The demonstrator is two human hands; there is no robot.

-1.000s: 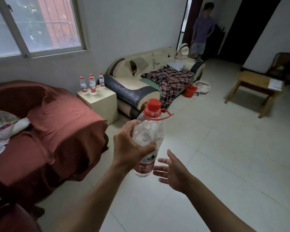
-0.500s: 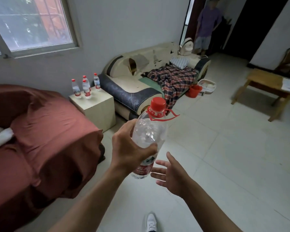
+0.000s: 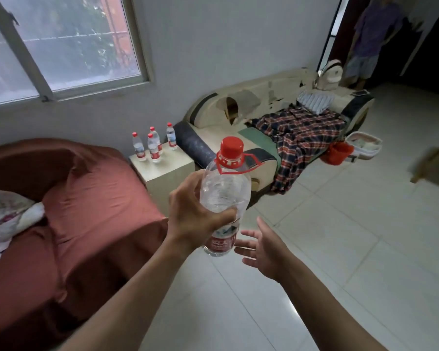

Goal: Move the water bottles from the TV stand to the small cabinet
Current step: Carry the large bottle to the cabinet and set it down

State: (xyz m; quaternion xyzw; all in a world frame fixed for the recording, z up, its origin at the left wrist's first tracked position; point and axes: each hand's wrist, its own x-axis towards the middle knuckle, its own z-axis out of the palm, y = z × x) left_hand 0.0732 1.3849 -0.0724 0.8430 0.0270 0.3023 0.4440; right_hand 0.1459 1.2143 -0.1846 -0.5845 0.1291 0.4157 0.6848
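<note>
My left hand [image 3: 193, 219] grips a large clear water bottle [image 3: 224, 188] with a red cap, a red carry loop and a red label, held upright in front of me. Just below and right of the bottle's base, my right hand [image 3: 264, 249] is spread with nothing in it. Ahead stands the small cream cabinet [image 3: 173, 171], between a sofa draped in red cloth and a cream sofa. Several small red-capped water bottles [image 3: 153, 145] stand on the cabinet's top near its back edge. The TV stand is out of view.
The red-covered sofa [image 3: 86, 224] fills the left. A cream sofa [image 3: 264, 127] with a plaid blanket runs along the wall, with a red bucket [image 3: 340, 153] and white basket [image 3: 364, 145] beside it. A person [image 3: 373, 39] stands in the far doorway. White tiled floor lies ahead.
The view has moved closer to the cabinet, which now looks larger. The big bottle stays in my left hand, and my right hand keeps its place under it.
</note>
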